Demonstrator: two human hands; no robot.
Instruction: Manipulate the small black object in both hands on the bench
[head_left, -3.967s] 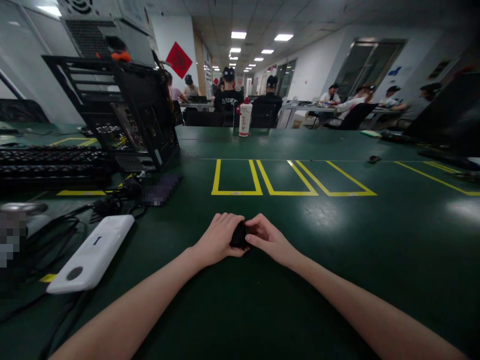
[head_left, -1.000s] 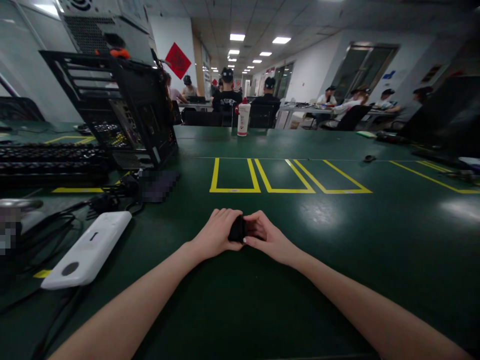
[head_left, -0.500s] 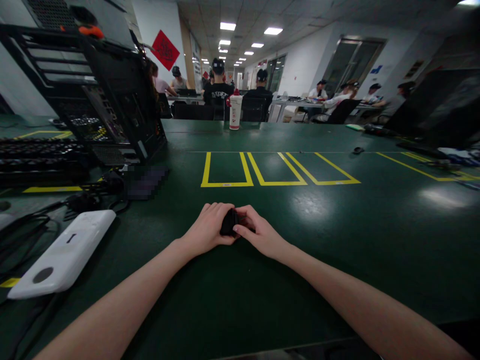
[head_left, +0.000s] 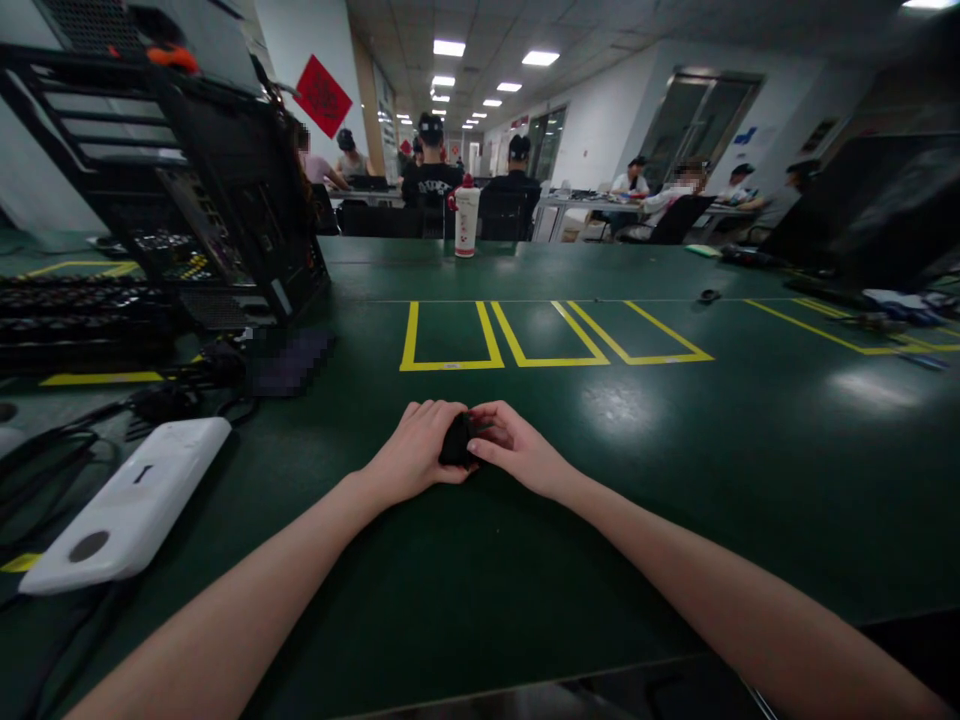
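Note:
Between my two hands, just above or on the green table, is a small black object (head_left: pixel 454 442); its kind does not show, as fingers cover much of it. My left hand (head_left: pixel 414 450) wraps round it from the left, fingers over the far side and thumb along the near side. From the right, my right hand (head_left: pixel 525 455) reaches to the same object, thumb and fingertips at its right edge. That hand's fingers are curled, and its thumb tip seems to touch the black object.
Yellow tape outlines (head_left: pixel 451 366) mark the green table (head_left: pixel 675 480) beyond my hands. A white power bank-like device (head_left: pixel 127 505) and cables lie left, near an open black computer case (head_left: pixel 247 220). A paper cup (head_left: pixel 466 222) stands at the far edge; people sit beyond.
The black object has turned slightly, so its ridged right edge shows less. My right fingers have shifted a little on it; the left hand keeps its hold.

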